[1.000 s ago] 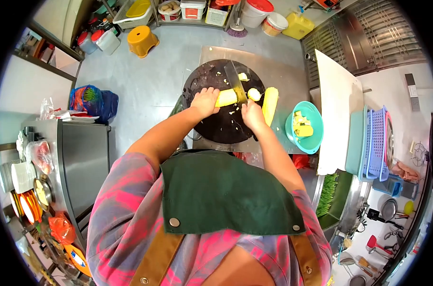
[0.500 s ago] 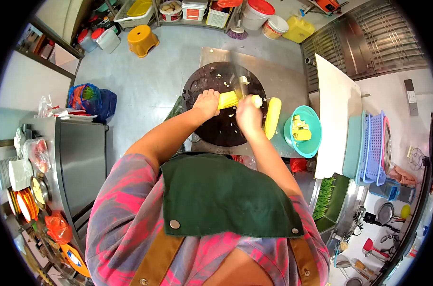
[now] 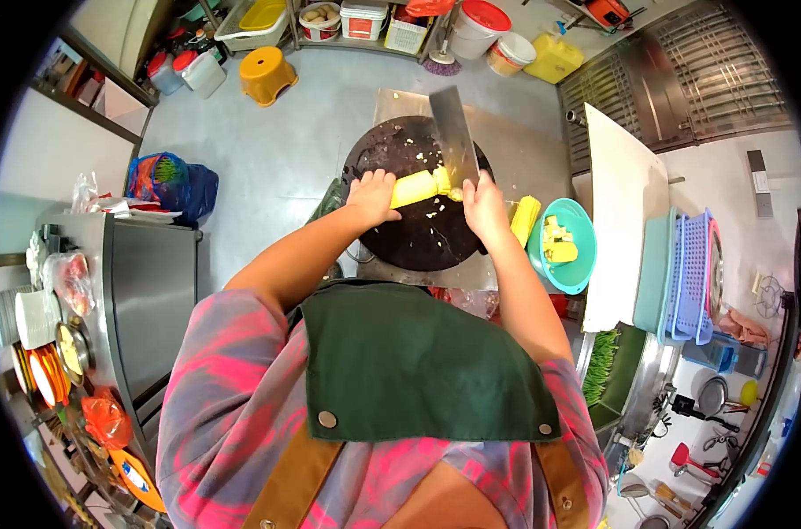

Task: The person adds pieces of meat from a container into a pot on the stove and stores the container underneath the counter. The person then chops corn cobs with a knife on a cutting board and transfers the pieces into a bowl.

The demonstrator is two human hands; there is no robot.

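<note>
A corn cob (image 3: 413, 189) lies across the round dark chopping board (image 3: 392, 242), with my left hand (image 3: 374, 194) closed on its left end. At its right end a short corn piece (image 3: 442, 181) is split off or nearly so. My right hand (image 3: 485, 208) grips the handle of a cleaver (image 3: 454, 132), whose broad blade stands over the board just right of that piece. Beside my right forearm another corn cob (image 3: 526, 217) rests against the turquoise bowl (image 3: 579, 279). Cut corn pieces (image 3: 557, 240) sit in the bowl.
Small corn crumbs dot the board, which lies on a metal table (image 3: 533, 150). To the right stand a white panel (image 3: 625, 212) and stacked baskets (image 3: 691, 273). A yellow stool (image 3: 267, 75) and several buckets (image 3: 473, 31) are farther back.
The cleaver, blurred by motion before, now shows clearly, and my right hand has shifted right. The loose cob has moved right against the bowl. My left hand keeps its hold, slightly farther left.
</note>
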